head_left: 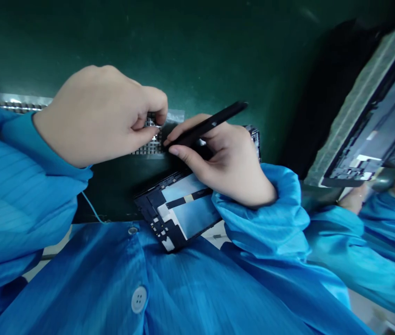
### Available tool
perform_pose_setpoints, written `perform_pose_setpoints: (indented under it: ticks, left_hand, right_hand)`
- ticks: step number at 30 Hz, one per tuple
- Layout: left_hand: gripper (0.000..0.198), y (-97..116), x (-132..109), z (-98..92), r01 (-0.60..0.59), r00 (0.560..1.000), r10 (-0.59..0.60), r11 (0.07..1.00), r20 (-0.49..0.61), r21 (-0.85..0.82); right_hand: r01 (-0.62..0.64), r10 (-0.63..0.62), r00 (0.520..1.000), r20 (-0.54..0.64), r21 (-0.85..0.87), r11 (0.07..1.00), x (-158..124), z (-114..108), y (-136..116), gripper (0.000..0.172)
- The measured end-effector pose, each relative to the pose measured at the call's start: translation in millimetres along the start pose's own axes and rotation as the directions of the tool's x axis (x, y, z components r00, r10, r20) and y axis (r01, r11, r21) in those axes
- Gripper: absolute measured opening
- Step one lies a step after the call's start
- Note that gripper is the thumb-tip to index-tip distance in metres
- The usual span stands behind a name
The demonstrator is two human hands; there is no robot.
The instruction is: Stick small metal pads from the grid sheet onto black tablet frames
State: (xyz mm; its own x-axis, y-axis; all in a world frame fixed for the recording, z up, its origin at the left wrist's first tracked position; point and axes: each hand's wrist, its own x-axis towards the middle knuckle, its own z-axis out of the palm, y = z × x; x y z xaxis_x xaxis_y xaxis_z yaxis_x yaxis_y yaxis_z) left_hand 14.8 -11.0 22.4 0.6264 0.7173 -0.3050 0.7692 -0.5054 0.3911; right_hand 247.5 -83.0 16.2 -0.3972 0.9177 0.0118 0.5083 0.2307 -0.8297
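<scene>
- Green matting covers the desk (pixel 197 51), and beyond both hands it lies bare and wide; that far side is the open room.
- The desk's near edge runs just in front of the blue coat (pixel 169 288), and the device frame (pixel 180 209) overhangs it toward the person's lap.
- On the right the space is tight: a second frame (pixel 375 135) leans tilted there, with a co-worker's hand (pixel 354 200) in a blue sleeve just below it.
- Print on either frame is too small and blurred to read.
- The device frame is a dark, flat rectangle, lying at a slant, with pale blue-grey panels, a thin dark band across them and small white patches along its near corner.
- The left hand (pixel 96 114) is curled nearly closed, thumb and forefinger pinching the gridded strip (pixel 147 149), a silvery band of tiny squares that runs left across the desk under the wrist.
- The right hand (pixel 225 163) rests on the upper part of the device frame, fingers closed like a pen grip around a slim black tool (pixel 211 123), whose tip meets the strip just beside the left fingertips.
- A thin blue cord (pixel 91 207) hangs from under the left sleeve by the desk edge.
</scene>
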Motion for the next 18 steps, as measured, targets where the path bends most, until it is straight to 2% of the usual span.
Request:
perform_pose_setpoints:
  ticks: [2,3,6,8,10,12,14,16,18]
  left_hand:
    - [0.051,-3.2,1.6,0.8,0.005,1.000,-0.005,1.000,-0.012,-0.019]
    - [0.052,-4.9,2.1,0.7,0.003,1.000,-0.004,1.000,-0.019,-0.025]
    - [0.053,-5.6,-1.5,-1.3,-0.034,0.998,0.030,0.997,-0.053,-0.070]
    - [0.051,1.7,-11.2,-1.6,-0.060,0.995,0.051,0.993,-0.088,-0.098]
    - [0.053,16.0,-26.7,2.7,-0.058,0.991,0.051,0.997,-0.122,-0.052]
    - [0.065,33.7,-44.7,12.5,-0.055,0.987,0.063,0.997,-0.145,0.057]
    - [0.078,49.1,-60.9,25.5,-0.090,0.983,0.110,0.987,-0.145,0.133]
    - [0.085,57.3,-72.0,38.0,-0.141,0.980,0.159,0.978,-0.117,0.151]
    - [0.086,56.6,-77.1,48.0,-0.178,0.980,0.187,0.976,-0.070,0.123]
  right_hand:
    - [-0.029,0.028,1.000,0.007,0.064,0.998,2.5,-0.3,2.4,0.005]
    - [-0.047,0.048,0.999,-0.009,0.148,0.988,2.0,-1.7,4.9,0.008]
    - [-0.036,0.139,0.975,-0.174,0.492,0.870,-13.6,-14.0,14.9,0.016]
    - [0.014,0.246,0.904,-0.348,0.601,0.799,-38.2,-26.4,19.6,0.018]
    - [0.010,0.352,0.787,-0.507,0.581,0.814,-71.5,-36.3,18.7,0.019]
    - [-0.055,0.431,0.660,-0.615,0.533,0.844,-107.5,-39.3,11.8,0.016]
    - [-0.111,0.463,0.574,-0.676,0.495,0.862,-139.5,-34.9,2.8,0.014]
    - [-0.158,0.460,0.550,-0.697,0.454,0.877,-163.7,-26.3,-2.8,0.013]
    - [-0.187,0.439,0.568,-0.696,0.411,0.892,-180.0,-17.3,-1.4,0.011]
